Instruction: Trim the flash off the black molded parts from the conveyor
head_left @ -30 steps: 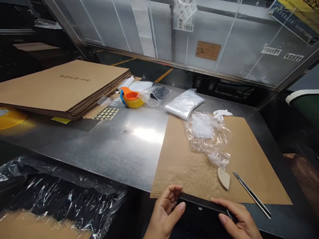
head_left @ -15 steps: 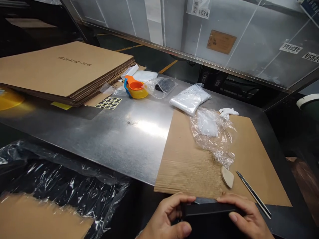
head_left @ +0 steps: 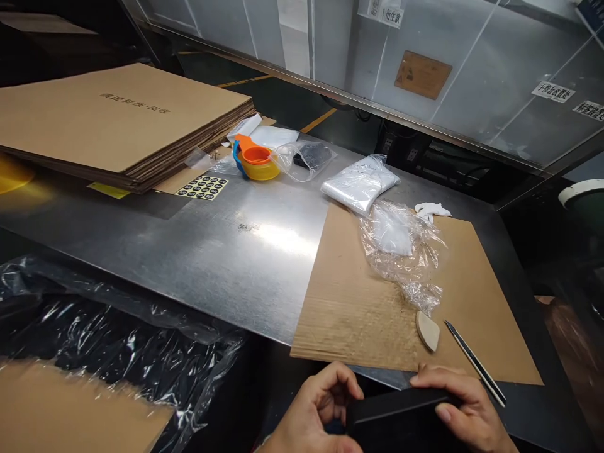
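A black box-like object (head_left: 401, 418) is at the bottom of the view, its lower part cut off by the frame. My right hand (head_left: 465, 406) grips its right end, thumb on the near face and fingers over the top edge. My left hand (head_left: 318, 409) is at its left end, fingers curled, the thumb partly out of view. Just beyond lies a brown cardboard sheet (head_left: 349, 283), bearing a beige rounded pad (head_left: 428, 331), a slim black-and-white tool (head_left: 474, 362) and crumpled clear plastic (head_left: 401, 245).
Stacked flat cardboard (head_left: 127, 119) stands at the back left of the metal table (head_left: 226, 264). Near it are a sticker sheet (head_left: 202, 187) and orange-yellow tape rings (head_left: 257, 163). A white bagged packet (head_left: 361, 182) lies farther back. Black plastic lines a bin (head_left: 117, 340) at lower left.
The black object has tilted, its right end now higher. My left fingers have curled back from its top edge, and the view has shifted slightly.
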